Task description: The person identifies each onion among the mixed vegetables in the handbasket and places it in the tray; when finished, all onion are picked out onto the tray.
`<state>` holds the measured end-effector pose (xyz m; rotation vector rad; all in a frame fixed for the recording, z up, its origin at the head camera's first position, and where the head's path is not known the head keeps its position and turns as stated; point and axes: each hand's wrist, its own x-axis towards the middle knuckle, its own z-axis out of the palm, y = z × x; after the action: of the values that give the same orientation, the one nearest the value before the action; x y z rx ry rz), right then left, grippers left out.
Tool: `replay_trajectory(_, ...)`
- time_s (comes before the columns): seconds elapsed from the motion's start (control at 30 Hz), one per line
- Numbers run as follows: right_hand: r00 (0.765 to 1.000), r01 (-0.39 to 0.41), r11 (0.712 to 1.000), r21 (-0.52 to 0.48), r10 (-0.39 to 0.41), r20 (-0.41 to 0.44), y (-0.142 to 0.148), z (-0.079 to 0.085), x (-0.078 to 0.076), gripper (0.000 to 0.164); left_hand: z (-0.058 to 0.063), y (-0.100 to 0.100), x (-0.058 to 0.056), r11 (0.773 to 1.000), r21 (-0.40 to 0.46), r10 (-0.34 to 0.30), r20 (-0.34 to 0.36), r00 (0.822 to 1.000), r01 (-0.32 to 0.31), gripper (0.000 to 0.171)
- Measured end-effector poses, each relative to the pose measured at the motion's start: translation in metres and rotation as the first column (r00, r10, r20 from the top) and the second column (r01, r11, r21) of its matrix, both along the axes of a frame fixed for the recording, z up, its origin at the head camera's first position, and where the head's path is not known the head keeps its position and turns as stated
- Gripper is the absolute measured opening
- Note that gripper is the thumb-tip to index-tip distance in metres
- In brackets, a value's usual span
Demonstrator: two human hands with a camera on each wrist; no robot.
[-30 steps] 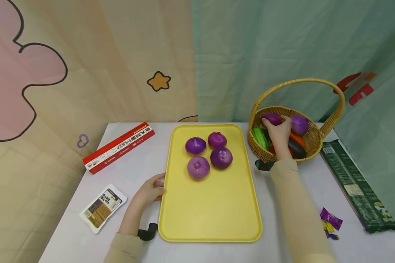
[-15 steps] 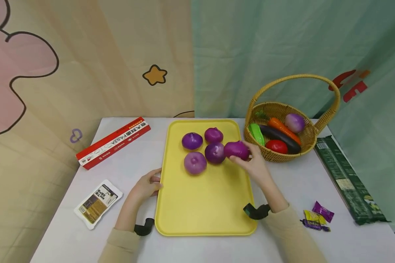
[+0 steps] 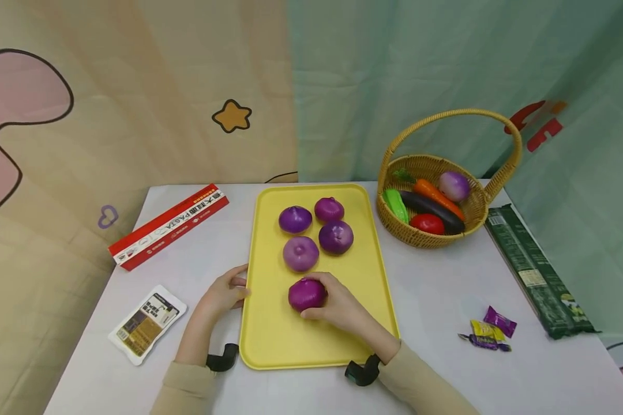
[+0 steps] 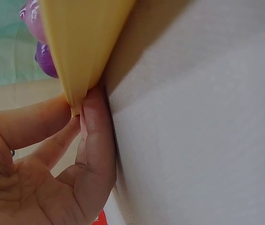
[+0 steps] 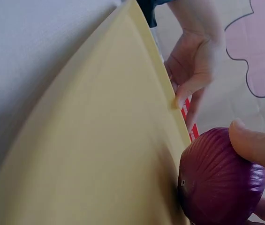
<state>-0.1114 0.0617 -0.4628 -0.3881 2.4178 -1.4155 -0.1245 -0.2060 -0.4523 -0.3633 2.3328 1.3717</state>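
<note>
My right hand [image 3: 341, 304] grips a purple-red onion [image 3: 307, 295] over the middle of the yellow tray [image 3: 270, 351]. In the right wrist view the thumb presses on the side of that ribbed onion [image 5: 221, 176], low over the tray. At the tray's left edge, my left hand [image 3: 222, 293] pinches the rim [image 4: 83, 47], thumb on one side and fingers on the other. Farther back on the tray sit a dark purple onion [image 3: 295, 219], a magenta onion [image 3: 329, 209], another dark purple one and a pale purple round vegetable [image 3: 301, 253].
A wicker basket [image 3: 420, 236] at the back right holds a carrot, eggplant, tomato, green pepper and purple-white turnip. A green packet [image 3: 540, 271] and wrapped candies [image 3: 487, 329] lie right. A red pasta box [image 3: 168, 226] and a white-edged pouch [image 3: 147, 324] lie left.
My right hand has carried the onion out of the basket, leftward and toward me, to the tray's middle. The left hand has stayed on the tray's edge. The head view has shifted slightly.
</note>
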Motion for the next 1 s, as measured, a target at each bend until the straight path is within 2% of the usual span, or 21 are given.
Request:
replay_trajectory(0.17,0.998,0.010,1.000,0.010,-0.009,-0.067,-0.004,-0.001,-0.004,0.070,-0.001,0.000,0.001,1.000,0.029,-0.002,-0.012,1.000,0.003,0.063)
replay_trajectory(0.33,0.990,0.020,1.000,-0.006,-0.020,-0.136,-0.011,-0.006,-0.006,0.075,0.000,-0.001,0.001,1.000,0.013,0.008,-0.006,1.000,-0.008,0.062)
replay_trajectory(0.63,0.992,0.041,0.999,-0.004,-0.041,-0.117,-0.011,-0.006,0.000,0.084,0.001,-0.001,0.000,1.000,0.015,-0.010,-0.008,1.000,0.010,0.062)
replay_trajectory(0.87,0.996,0.094,0.995,-0.028,-0.094,-0.002,0.009,0.019,0.002,0.081,0.000,-0.002,0.000,0.999,0.042,-0.009,-0.013,1.000,0.010,0.063)
replay_trajectory(1.0,0.992,0.126,0.990,-0.064,-0.126,-0.007,0.037,0.040,-0.008,0.070,-0.001,-0.002,0.000,0.999,0.037,-0.009,-0.012,1.000,0.010,0.063)
